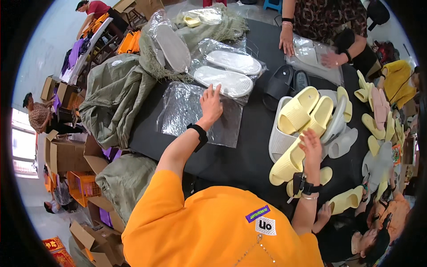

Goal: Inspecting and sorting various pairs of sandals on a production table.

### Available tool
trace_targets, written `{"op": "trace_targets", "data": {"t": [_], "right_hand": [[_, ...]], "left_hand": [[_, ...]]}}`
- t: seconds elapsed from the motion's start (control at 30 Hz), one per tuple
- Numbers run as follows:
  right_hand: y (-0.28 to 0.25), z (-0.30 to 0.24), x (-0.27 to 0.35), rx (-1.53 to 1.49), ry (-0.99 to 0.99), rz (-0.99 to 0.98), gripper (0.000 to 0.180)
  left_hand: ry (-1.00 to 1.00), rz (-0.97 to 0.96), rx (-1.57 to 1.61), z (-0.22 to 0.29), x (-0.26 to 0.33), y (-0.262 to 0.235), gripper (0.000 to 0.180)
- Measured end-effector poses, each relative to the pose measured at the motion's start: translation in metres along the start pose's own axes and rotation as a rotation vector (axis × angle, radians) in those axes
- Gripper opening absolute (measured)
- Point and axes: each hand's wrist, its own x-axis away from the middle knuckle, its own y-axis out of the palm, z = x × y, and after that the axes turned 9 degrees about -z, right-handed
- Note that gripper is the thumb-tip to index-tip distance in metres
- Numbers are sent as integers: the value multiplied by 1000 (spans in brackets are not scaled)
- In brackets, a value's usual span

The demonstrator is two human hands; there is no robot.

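Note:
My left hand (211, 106) is open, its fingertips at the lower edge of a white slipper (223, 81) that lies with a second white slipper (234, 62) in clear plastic. Below that wrist a transparent plastic bag (182, 107) is spread flat on the black table. On the right, my right hand (312, 146) is over a pile of slippers, fingers apart and slightly bent. It is beside a pale yellow slipper (289, 163); whether it touches is unclear. Another yellow slipper (298, 110) lies farther up, on top of a white slipper (276, 138).
Black slippers (278, 84) sit right of the white pair. Across the table another person's hands (333, 58) press on a bagged slipper (306, 55). Grey-green sacks (118, 95) bulge along the left edge. At the right, other people handle yellow slippers (346, 200).

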Motion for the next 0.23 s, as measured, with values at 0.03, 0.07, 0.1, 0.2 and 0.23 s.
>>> {"op": "trace_targets", "data": {"t": [0.03, 0.07, 0.1, 0.2, 0.23], "right_hand": [[13, -3, 1, 25, 17, -48, 37], [28, -8, 1, 51, 34, -96, 37], [42, -13, -2, 53, 33, -128, 38], [80, -26, -21, 82, 28, -209, 40], [90, -26, -31, 108, 24, -225, 40]], "left_hand": [[24, -11, -13, -6, -9, 1, 77], [52, -6, -53, -15, -16, 3, 77], [83, 0, -92, -22, -23, 7, 77], [95, -101, -205, -43, -39, 19, 81], [94, -174, -218, -50, -44, 24, 83]]}}
